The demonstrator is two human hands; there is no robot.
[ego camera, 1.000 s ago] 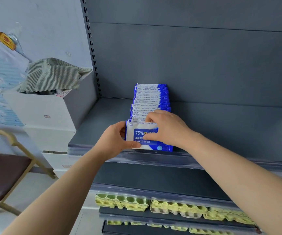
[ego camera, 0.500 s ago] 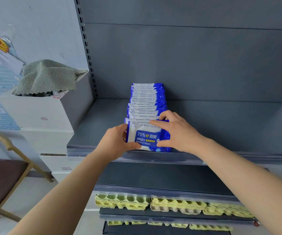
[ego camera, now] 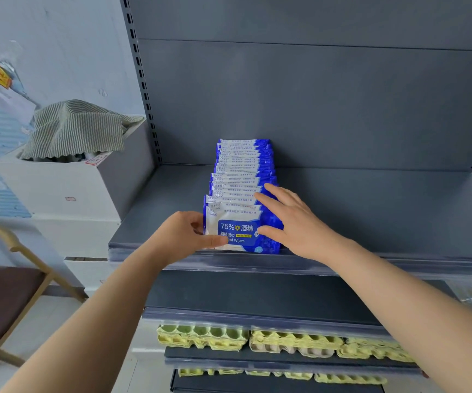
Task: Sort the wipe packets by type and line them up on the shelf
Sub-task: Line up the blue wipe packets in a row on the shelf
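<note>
Step in hand, by my judgement: straightening row of packets point(ego camera: 243, 171); only one type visible, blue-white alcohol wipes. Row stands on shelf point(ego camera: 370, 217), left of shelf middle, running from shelf front edge toward shelf back wall.
Left hand point(ego camera: 183, 236) pinches left edge of front packet point(ego camera: 237, 231), thumb on its face.
Right hand point(ego camera: 294, 222) holds nothing, fingers straight against right side of row.
Next move probably needs even push from both sides, front packet kept upright.
Box point(ego camera: 59, 191) left of shelf: striped cloth point(ego camera: 76, 129) on top, rest hidden.
Below shelf: egg trays point(ego camera: 294, 340).
</note>
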